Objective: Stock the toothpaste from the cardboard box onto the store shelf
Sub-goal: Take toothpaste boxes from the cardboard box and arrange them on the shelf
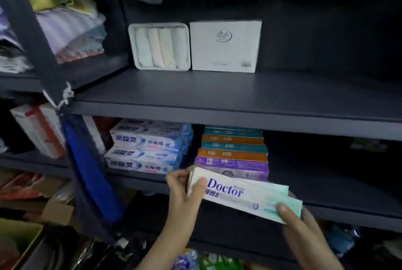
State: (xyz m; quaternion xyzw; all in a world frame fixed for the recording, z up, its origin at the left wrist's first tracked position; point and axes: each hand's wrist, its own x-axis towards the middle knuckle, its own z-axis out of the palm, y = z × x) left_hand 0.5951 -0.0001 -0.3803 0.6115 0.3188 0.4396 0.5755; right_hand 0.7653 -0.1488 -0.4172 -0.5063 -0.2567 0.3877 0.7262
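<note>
Doctor toothpaste cartons (pixel 239 195), white and mint, are held before the front edge of the lower shelf (pixel 348 206), long axis running from 10 o'clock to 4 o'clock, printed face up. The left hand (pixel 187 191) grips the 10 o'clock end, thumb on the face; the right hand (pixel 304 224) pinches the mint 4 o'clock end. At 12 o'clock, just behind, a stack of teal, orange and purple boxes (pixel 233 152) occupies the shelf; blue-and-white toothpaste boxes (pixel 145 147) lie at 10 o'clock. The upper shelf (pixel 217 95) carries a towel pack (pixel 159 46) beside a white box (pixel 225 46).
</note>
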